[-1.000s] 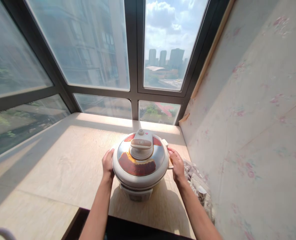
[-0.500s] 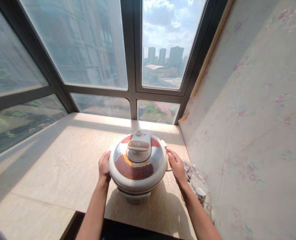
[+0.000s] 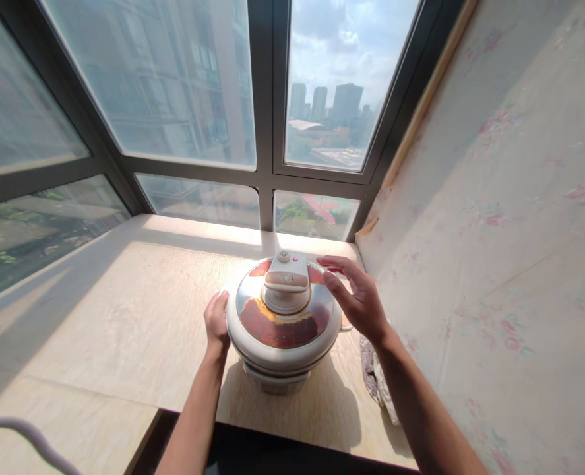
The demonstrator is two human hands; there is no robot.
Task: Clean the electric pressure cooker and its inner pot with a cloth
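Observation:
An electric pressure cooker [image 3: 282, 361] stands upright on the wooden sill, its lid shut. The lid is silver with a red and brown picture and a pale rim, and its raised handle [image 3: 287, 282] carries a round knob [image 3: 283, 256]. My left hand [image 3: 217, 320] grips the cooker's left side; its fingertips are partly hidden behind the body. Raised over the lid's right edge, my right hand [image 3: 356, 293] has its fingers apart and holds nothing. Below it, a side handle [image 3: 346, 324] of the cooker pokes out.
Dark-framed windows [image 3: 265, 99] rise behind the sill [image 3: 124, 316]. A flowered wall [image 3: 494, 264] borders the right side, with a crumpled cloth [image 3: 382, 382] at its foot. A pale cord [image 3: 30, 432] curves in at the lower left. The sill's front edge drops into a dark gap.
My right hand has let go of the cooker's right side and risen above the lid's right edge. My left hand stays on the cooker. The view has shifted slightly.

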